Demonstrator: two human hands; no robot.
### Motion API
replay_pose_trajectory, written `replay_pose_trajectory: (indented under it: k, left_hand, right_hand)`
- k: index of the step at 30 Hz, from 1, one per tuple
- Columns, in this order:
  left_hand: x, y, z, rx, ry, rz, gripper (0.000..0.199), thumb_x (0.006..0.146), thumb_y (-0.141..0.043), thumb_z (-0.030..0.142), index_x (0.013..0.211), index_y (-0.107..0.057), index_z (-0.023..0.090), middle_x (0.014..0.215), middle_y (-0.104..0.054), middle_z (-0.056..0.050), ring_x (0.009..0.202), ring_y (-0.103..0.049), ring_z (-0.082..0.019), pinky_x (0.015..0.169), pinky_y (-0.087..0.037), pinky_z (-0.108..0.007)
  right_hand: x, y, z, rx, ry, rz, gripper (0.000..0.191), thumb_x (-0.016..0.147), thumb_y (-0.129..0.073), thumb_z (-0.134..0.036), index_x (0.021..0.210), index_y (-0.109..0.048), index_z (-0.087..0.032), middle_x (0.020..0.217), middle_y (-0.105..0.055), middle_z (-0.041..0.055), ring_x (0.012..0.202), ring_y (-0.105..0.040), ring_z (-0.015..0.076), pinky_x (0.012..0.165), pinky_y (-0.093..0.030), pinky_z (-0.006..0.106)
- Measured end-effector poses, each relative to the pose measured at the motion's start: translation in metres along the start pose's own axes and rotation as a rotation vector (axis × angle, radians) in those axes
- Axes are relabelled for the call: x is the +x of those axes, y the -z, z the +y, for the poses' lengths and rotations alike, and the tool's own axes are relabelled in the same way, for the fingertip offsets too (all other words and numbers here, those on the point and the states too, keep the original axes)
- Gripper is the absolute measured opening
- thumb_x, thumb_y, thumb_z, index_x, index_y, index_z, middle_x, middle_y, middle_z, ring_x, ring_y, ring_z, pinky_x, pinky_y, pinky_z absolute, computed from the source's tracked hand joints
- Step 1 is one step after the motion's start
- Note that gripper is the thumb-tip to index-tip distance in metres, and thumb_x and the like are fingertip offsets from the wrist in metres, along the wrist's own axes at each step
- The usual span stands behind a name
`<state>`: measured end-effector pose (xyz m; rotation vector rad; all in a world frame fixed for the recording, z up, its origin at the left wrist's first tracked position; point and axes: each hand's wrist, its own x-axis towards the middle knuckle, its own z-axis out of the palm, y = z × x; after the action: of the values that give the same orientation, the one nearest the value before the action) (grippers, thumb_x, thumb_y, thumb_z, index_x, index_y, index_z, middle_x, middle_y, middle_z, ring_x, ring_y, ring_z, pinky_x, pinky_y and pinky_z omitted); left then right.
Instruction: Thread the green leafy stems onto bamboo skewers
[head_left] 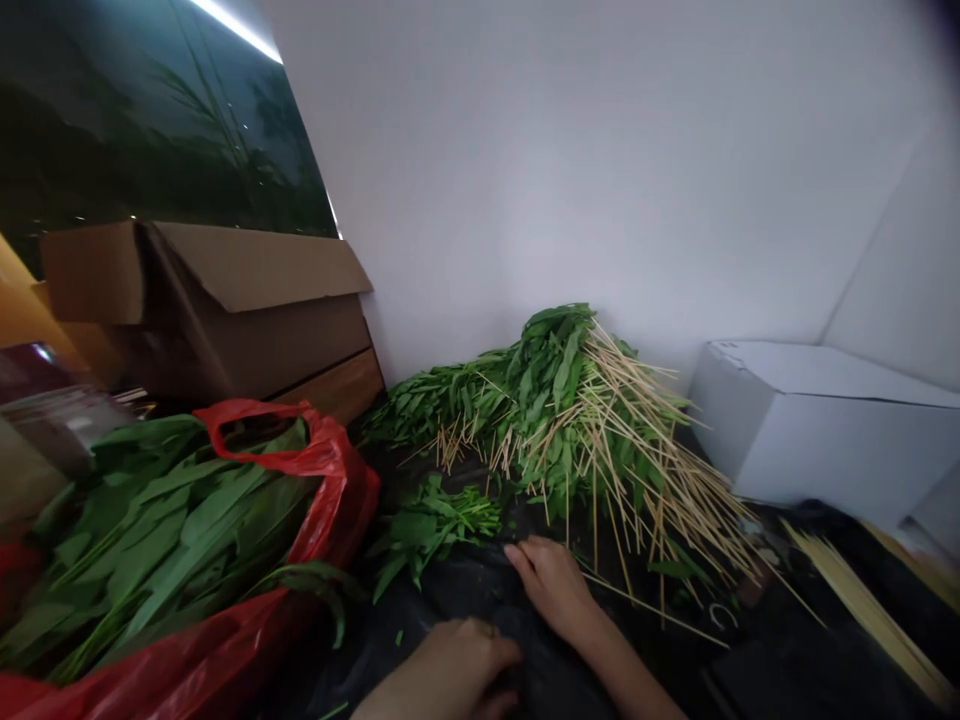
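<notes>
My right hand (551, 582) is low over a black plastic sheet (420, 610), fingers bent and thumb reaching left, with nothing visible in it. Just beyond its thumb lies a small bunch of cut leafy greens (435, 522), stem ends towards the right. Closer to me, my left hand (457, 665) has curled fingers, with a dark gap between finger and thumb. No object shows in that gap, though part of this hand is hidden. Behind both hands rises a large pile of leafy green bundles (551, 370) with thin wooden sticks (660, 470) poking out to the right.
A red plastic bag (341, 480) full of long leafy stems (180, 520) stands at left. Behind it is an open cardboard box (277, 340). At right are a white box (847, 430) and a bunch of loose sticks (862, 605). A white wall (585, 160) closes the back.
</notes>
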<state>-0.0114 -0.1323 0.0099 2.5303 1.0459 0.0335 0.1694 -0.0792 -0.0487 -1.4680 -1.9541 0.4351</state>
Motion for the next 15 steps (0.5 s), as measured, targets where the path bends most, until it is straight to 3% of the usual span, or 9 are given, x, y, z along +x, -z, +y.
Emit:
replay_pose_trajectory:
  k: [3,6,10,13,15]
  left_hand:
    - [0.038,-0.005,0.005,0.031,-0.11,-0.015,0.017,0.082,-0.059,0.029,0.096,-0.068,0.026,0.098,-0.069,-0.004,0.092,-0.064,-0.021,0.085,-0.048,-0.03]
    - [0.063,-0.007,0.006,-0.01,-0.258,-0.013,0.04,0.081,-0.061,0.046,0.117,-0.06,0.03,0.122,-0.061,-0.006,0.115,-0.053,-0.026,0.099,-0.041,-0.037]
    - [0.077,-0.011,0.0,-0.02,-0.392,-0.063,0.061,0.083,-0.051,0.058,0.139,-0.038,0.035,0.143,-0.044,-0.006,0.133,-0.034,-0.033,0.109,-0.025,-0.052]
    - [0.081,-0.022,-0.009,-0.019,-0.374,-0.035,0.071,0.079,-0.056,0.058,0.142,-0.033,0.033,0.143,-0.045,-0.007,0.13,-0.039,-0.035,0.107,-0.03,-0.053]
    - [0.083,-0.032,-0.014,-0.003,-0.335,0.047,0.07,0.078,-0.058,0.055,0.141,-0.034,0.035,0.141,-0.047,-0.005,0.128,-0.043,-0.032,0.107,-0.033,-0.047]
  right_hand:
    - [0.004,0.009,-0.001,0.154,-0.03,-0.022,0.055,0.099,-0.023,-0.045,0.075,-0.065,-0.018,0.069,-0.066,0.0027,0.068,-0.063,0.013,0.065,-0.043,0.022]
    - [0.012,0.024,-0.009,0.282,-0.077,-0.008,0.059,0.099,-0.016,-0.045,0.084,-0.065,-0.016,0.068,-0.066,0.0018,0.063,-0.063,0.0112,0.058,-0.044,0.019]
    - [0.022,0.054,-0.037,0.444,-0.076,0.002,0.046,0.097,-0.033,-0.042,0.079,-0.065,-0.016,0.066,-0.063,0.0001,0.062,-0.06,0.0109,0.058,-0.044,0.019]
    - [0.018,0.08,-0.061,0.327,0.026,-0.047,0.037,0.094,-0.042,-0.033,0.067,-0.062,-0.018,0.063,-0.062,-0.0019,0.062,-0.058,0.0102,0.061,-0.042,0.02]
    - [0.004,0.09,-0.066,0.196,0.099,-0.083,0.031,0.093,-0.044,-0.031,0.072,-0.064,-0.02,0.071,-0.065,-0.0018,0.069,-0.06,0.011,0.067,-0.043,0.021]
